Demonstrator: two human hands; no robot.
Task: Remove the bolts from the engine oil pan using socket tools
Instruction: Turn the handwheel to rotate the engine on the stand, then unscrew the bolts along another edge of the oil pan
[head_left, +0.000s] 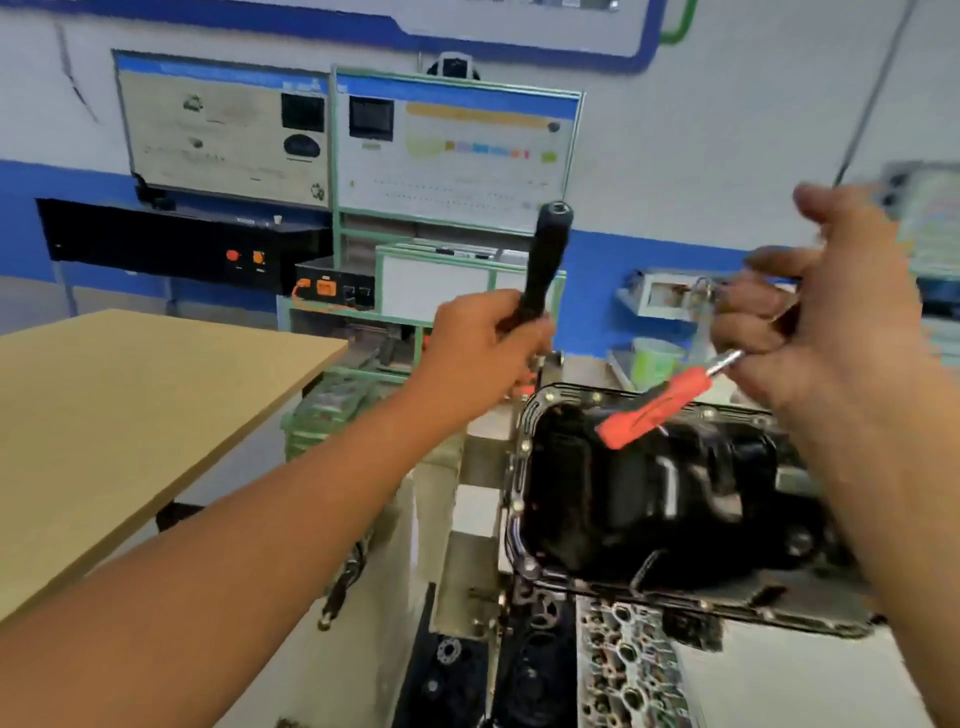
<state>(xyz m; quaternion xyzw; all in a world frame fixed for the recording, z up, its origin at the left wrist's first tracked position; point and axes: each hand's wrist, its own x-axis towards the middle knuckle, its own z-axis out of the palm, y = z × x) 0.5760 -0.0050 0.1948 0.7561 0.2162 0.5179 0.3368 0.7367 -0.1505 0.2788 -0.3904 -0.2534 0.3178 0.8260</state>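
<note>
- Holding a black handle (540, 270) in my left hand (478, 353), fingers curled tight round its lower end, so the handle stands up from my fist and leans a little to the right, its hollow top end uppermost.
- My right hand (826, 322) pinches the shiny metal shaft of a red-handled tool (649, 408); the thumb sticks up and the other fingers are loosely bent round the shaft.
- That tool's red grip slants down and to the left from my right fingers, hanging over the far rim of the oil pan (639, 499).
- The oil pan, black and glossy, sits below and between my two hands, nearer the right one; neither hand touches it.
- Small bolts (524, 446) show along the pan's left edge, below my left fist.
- A tan table (130, 410) lies off to the left of my left arm.
- Blur hides the tip of the shaft inside my right hand.
</note>
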